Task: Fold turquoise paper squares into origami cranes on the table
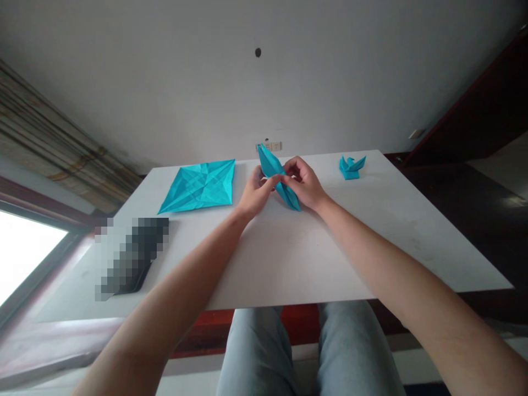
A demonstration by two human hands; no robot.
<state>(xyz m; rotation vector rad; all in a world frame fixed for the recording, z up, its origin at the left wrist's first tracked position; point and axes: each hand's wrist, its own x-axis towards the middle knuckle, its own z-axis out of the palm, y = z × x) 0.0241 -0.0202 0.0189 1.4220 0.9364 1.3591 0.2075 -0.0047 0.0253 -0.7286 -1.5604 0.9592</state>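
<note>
Between my hands is a long, pointed piece of folded turquoise origami paper [270, 160], tilted with one tip up and away and the other down toward me. My left hand [256, 192] pinches its middle from the left, thumb on top. From the other side my right hand [304, 184] grips the same middle, its thumb meeting the left one. Some fingers are hidden behind the paper. Left of my hands lies a creased, unfolded turquoise sheet [202, 186]. A small finished-looking origami bird [350, 168] sits at the far right of the table.
The white table [330, 258] reaches to the wall, where sockets [276, 146] are mounted. A dark, blurred-out flat object [138, 256] rests at the table's left. My legs [256, 352] are under the front edge. A curtain [53, 137] and window are at left.
</note>
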